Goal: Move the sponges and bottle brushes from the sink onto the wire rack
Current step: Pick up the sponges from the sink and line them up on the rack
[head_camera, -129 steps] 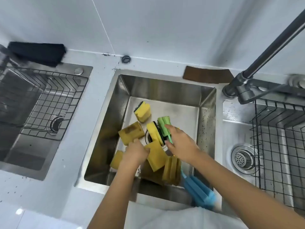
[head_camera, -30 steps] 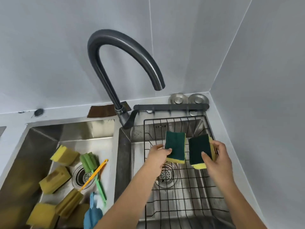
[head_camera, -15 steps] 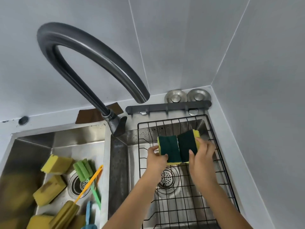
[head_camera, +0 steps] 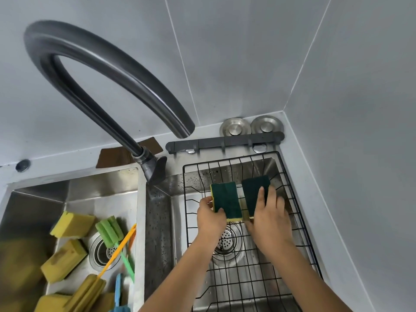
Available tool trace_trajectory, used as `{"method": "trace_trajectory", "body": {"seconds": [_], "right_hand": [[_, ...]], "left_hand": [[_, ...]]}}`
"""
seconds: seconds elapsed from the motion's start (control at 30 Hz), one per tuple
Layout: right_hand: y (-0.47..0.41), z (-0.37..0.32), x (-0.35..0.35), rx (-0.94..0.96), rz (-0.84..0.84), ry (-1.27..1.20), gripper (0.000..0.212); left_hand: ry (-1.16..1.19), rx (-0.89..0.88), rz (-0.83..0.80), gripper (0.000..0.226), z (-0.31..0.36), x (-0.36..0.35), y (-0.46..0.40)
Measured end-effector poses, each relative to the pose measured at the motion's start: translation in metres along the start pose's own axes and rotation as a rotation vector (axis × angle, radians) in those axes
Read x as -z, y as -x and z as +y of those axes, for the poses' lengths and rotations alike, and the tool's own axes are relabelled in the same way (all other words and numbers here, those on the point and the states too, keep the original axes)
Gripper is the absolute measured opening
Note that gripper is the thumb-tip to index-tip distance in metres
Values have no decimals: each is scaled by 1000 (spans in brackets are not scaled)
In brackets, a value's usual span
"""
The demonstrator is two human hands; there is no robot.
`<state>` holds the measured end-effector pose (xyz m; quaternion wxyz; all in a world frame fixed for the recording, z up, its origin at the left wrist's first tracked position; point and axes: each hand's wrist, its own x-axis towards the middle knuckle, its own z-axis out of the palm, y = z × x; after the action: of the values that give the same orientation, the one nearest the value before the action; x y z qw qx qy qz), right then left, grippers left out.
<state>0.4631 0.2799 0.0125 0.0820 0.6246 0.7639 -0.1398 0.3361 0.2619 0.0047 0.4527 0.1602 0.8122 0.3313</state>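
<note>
My left hand (head_camera: 210,218) grips a yellow sponge with a dark green scouring side (head_camera: 226,200), and my right hand (head_camera: 267,217) grips a second one (head_camera: 253,192). Both sponges are side by side, green faces up, low over the far part of the black wire rack (head_camera: 247,284) that sits in the right basin. In the left sink (head_camera: 101,188) lie several yellow sponges (head_camera: 72,225), a green foam bottle brush (head_camera: 110,231), a yellow-handled brush (head_camera: 117,251) and a blue brush (head_camera: 119,291).
A dark curved faucet (head_camera: 101,70) arches over the divider between the basins. A grey hook bar (head_camera: 225,143) and two metal drain plugs (head_camera: 235,128) sit behind the rack. A brown cloth (head_camera: 112,156) lies behind the faucet base. Walls close in at the back and right.
Both hands have carried the two sponges from the left sink over to the wire rack, and in the last second brought them close together and lower over it.
</note>
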Motion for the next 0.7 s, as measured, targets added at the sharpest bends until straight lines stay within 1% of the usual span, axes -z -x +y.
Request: {"method": "trace_trajectory", "body": {"seconds": [0.07,0.17,0.27,0.33,0.43,0.53,0.7], "right_hand": [[0,2,-2,-13,-22,-3,89],[1,4,1,-12,29,-10,86],[3,1,2,12,86,66,84],[3,-2,3,25,59,93,83],[-1,-2,2,34,-7,60,81],[-3,0,6,25,-18,4,78],[-4,0,6,37,-37,19,71]], "left_hand": [[-11,-7,-4,42,0,1,0],[21,-6,-7,43,0,2,-1],[44,0,0,43,1,0,0],[63,-1,4,42,1,-1,0],[79,0,-2,39,3,-2,-1],[62,-17,-19,37,3,-5,-2],[16,-69,-4,38,2,-12,-4]]}}
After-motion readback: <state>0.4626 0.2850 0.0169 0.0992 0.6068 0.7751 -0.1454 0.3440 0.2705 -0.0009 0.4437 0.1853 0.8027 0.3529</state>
